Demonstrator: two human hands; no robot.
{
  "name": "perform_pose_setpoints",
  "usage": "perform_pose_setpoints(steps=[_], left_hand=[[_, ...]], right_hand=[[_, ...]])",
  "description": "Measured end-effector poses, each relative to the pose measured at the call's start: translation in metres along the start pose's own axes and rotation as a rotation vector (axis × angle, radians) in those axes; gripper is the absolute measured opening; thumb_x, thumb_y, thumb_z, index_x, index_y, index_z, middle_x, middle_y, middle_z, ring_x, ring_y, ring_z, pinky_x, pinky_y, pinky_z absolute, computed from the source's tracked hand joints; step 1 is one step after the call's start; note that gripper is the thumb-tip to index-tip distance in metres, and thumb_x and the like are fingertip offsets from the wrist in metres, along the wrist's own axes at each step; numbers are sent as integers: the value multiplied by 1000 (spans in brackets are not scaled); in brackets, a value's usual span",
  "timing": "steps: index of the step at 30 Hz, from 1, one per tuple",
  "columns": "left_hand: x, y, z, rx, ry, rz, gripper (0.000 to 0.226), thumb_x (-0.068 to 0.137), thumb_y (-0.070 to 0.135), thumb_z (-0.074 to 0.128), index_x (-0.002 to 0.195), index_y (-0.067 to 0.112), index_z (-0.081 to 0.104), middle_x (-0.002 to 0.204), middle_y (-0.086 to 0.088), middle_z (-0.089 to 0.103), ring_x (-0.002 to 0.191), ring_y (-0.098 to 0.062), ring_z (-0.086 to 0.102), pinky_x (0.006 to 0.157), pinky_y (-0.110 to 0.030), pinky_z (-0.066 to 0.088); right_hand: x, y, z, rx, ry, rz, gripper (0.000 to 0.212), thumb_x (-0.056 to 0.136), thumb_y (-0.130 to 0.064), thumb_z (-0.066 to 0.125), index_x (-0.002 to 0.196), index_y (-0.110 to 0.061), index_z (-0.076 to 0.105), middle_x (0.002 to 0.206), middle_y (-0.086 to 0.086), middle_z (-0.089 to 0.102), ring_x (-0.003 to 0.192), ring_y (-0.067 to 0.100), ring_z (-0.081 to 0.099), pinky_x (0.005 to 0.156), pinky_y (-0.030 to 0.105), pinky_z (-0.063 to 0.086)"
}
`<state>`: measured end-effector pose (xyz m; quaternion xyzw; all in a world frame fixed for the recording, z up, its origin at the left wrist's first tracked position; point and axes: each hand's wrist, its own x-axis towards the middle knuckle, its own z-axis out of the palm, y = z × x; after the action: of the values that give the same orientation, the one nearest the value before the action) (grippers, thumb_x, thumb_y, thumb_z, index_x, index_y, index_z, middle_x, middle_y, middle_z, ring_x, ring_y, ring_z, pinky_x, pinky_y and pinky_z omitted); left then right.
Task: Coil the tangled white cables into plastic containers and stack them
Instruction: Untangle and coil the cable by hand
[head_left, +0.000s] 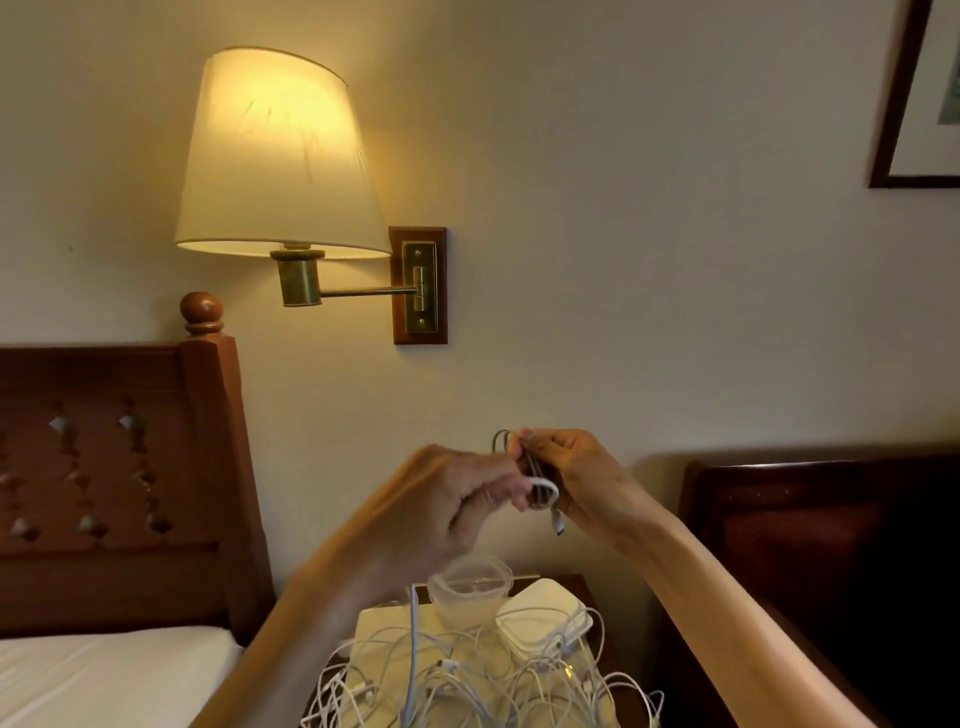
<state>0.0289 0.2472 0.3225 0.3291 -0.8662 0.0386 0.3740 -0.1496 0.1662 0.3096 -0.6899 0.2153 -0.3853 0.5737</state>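
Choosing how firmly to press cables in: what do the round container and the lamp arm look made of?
Round container: thin translucent plastic, probably; the table shows faintly through its cloudy wall. Lamp arm: metal, seemingly brass with a dull brushed sheen.

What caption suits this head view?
Both hands wind a white cable above a tangled pile and a plastic container.

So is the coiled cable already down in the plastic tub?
No, both hands hold the coiled cable up in the air, well above the plastic tub on the nightstand.
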Motion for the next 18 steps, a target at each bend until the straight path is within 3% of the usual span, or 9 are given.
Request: perform_pose_setpoints(steps=[5, 9, 12, 13, 16, 18], left_hand=[[4, -33, -3, 145, 283, -94, 24, 102, 36, 43, 82, 28, 53, 62, 20, 46, 54, -3, 50, 52, -16, 37], [1, -48, 11, 18, 353, -239, 26, 100, 26, 49, 74, 25, 51, 59, 15, 47, 54, -4, 48, 55, -13, 32], [2, -49, 19, -205, 267, -408, 21, 100, 28, 48, 89, 21, 65, 68, 13, 60, 64, -5, 55, 58, -17, 38], [3, -49, 20, -334, 228, -477, 21, 101, 27, 47, 95, 19, 67, 62, 14, 59, 58, -3, 53, 54, -16, 37], [2, -52, 24, -726, 160, -647, 31, 102, 26, 45, 96, 9, 70, 49, 13, 37, 43, -7, 25, 42, -21, 19], [1, -53, 26, -765, 177, -659, 34, 102, 27, 46, 87, 9, 70, 50, 9, 34, 45, -9, 21, 42, -24, 15]], right_hand=[[-1, 8, 9, 47, -95, 1, 42, 106, -20, 32, 82, -11, 65, 62, 7, 56, 53, 18, 49, 57, 26, 44], [2, 3, 13, 123, -103, 40, 42, 105, -16, 31, 79, -11, 63, 55, 2, 46, 47, 13, 40, 50, 21, 37], [3, -2, 12, 209, -110, 120, 42, 106, -18, 27, 74, -13, 53, 56, 0, 42, 49, 12, 34, 50, 20, 33], [4, -3, 11, 246, -109, 139, 42, 106, -18, 25, 73, -13, 51, 57, 0, 40, 49, 11, 32, 50, 20, 32], [7, -3, 7, 326, -112, 157, 43, 106, -20, 25, 71, -16, 50, 58, -4, 30, 50, 9, 23, 49, 21, 24], [7, -1, 4, 403, -113, 169, 40, 105, -20, 27, 71, -16, 48, 59, -5, 23, 50, 8, 18, 49, 23, 18]])
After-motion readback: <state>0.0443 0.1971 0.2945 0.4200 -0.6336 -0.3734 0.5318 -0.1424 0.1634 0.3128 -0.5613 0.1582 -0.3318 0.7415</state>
